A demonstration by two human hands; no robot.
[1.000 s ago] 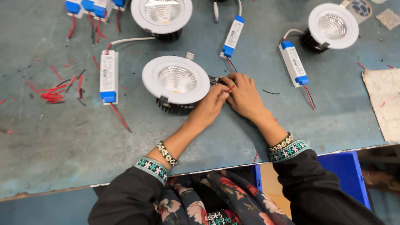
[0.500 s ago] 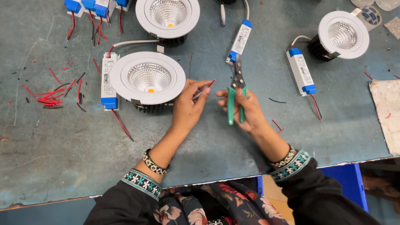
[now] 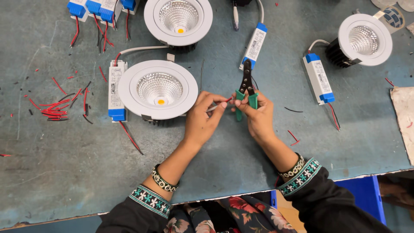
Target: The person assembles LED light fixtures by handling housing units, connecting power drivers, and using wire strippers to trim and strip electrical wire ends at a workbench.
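Note:
My right hand grips green-handled wire strippers, jaws pointing away from me. My left hand pinches a thin red and white wire that comes from under the white round downlight just left of it. The wire's free end lies between my two hands, by the green handles. A white driver box with blue ends lies against the downlight's left side, joined to it by a white cable.
Two more white downlights sit at the back, each with a blue-ended driver box. Cut red and black wire scraps litter the left of the worn grey-blue bench. A blue bin stands below the bench edge.
The downlight has slid left away from my hands. My right hand has brought up the green strippers, and my hands have parted with the wire between them.

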